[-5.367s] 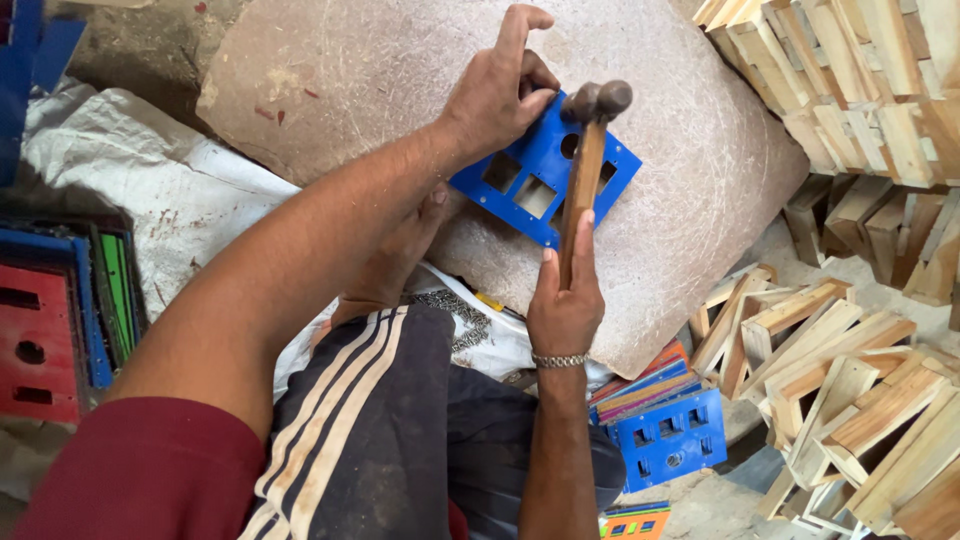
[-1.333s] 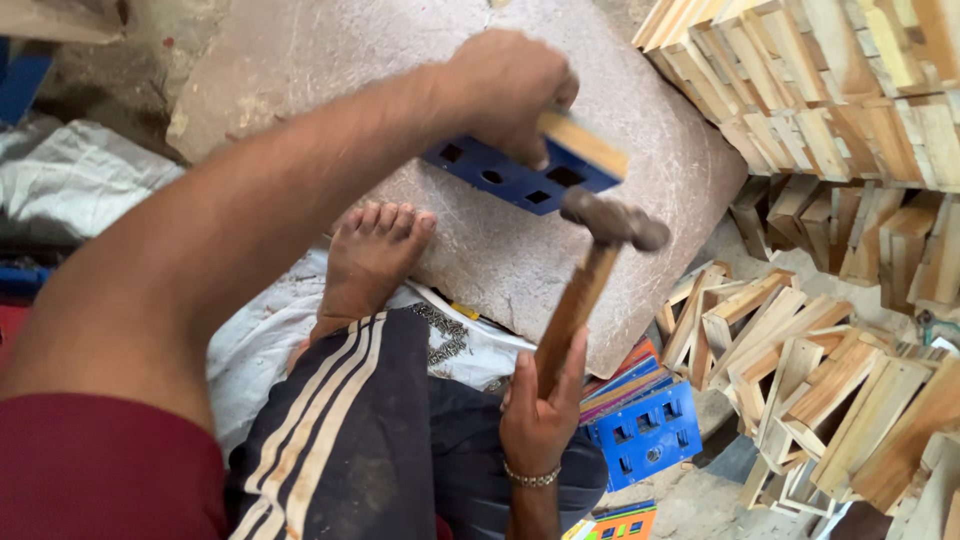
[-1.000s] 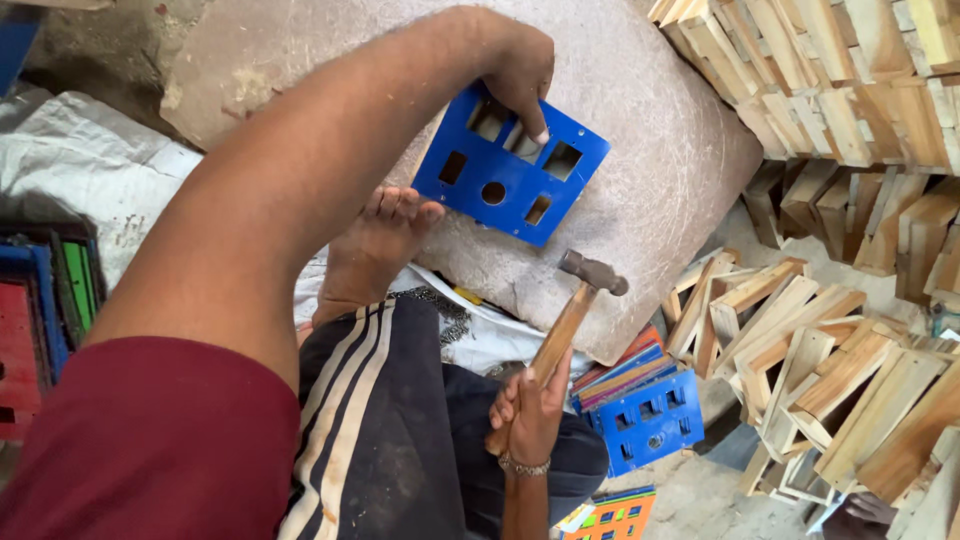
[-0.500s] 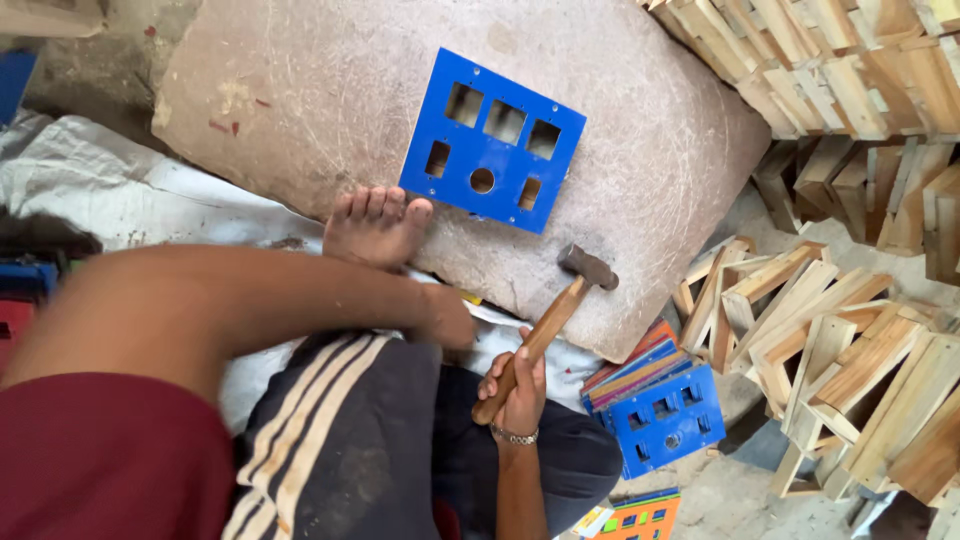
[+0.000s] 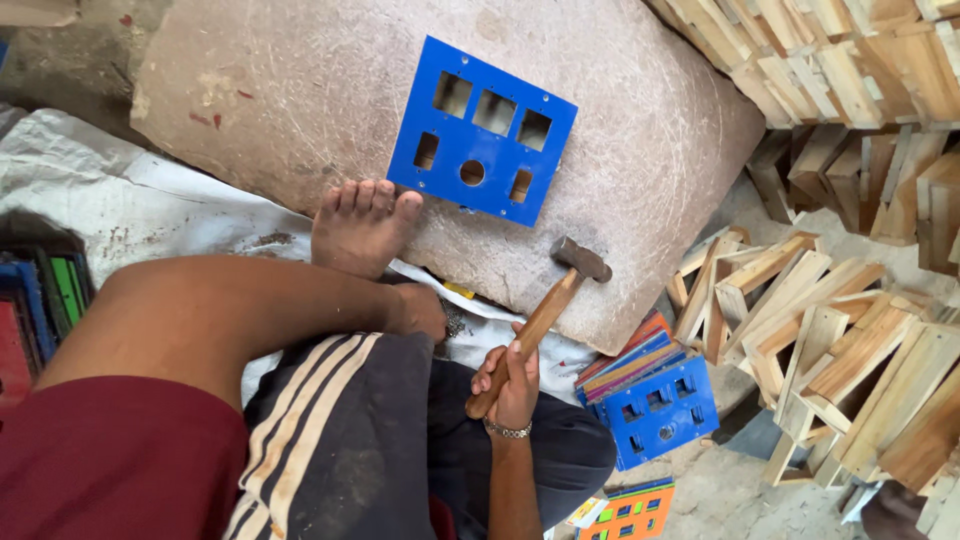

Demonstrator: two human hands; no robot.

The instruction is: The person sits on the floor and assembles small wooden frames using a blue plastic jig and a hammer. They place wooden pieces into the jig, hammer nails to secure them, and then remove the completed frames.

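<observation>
1. While looking down over the lap, finds the right hand [image 5: 510, 385] clenched in a fist round the low end of a hammer [image 5: 545, 315], thumb along its wooden handle.
2. Shows the steel head up and beyond that hand, resting at the near edge of a stone slab [image 5: 650, 150] and touching no panel.
3. Places the blue panel [image 5: 480, 130] further beyond the hand and slightly to its left, flat on the slab, well apart from the hammer head, with no hand on it.
4. Puts the left hand [image 5: 425, 310] just left of the right one, tucked down by the bent leg; cannot tell whether spread or closed, with the fingers hidden.
5. Sets a bare foot [image 5: 360, 225] between that hand and the panel, toes near its edge.
6. Suggests little done on this panel: nothing wooden on its visible face, cut-outs open. Beside the right hand, to its right, a stack of coloured panels [image 5: 650, 400]; beyond that, heaped wooden frames [image 5: 800, 330].
</observation>
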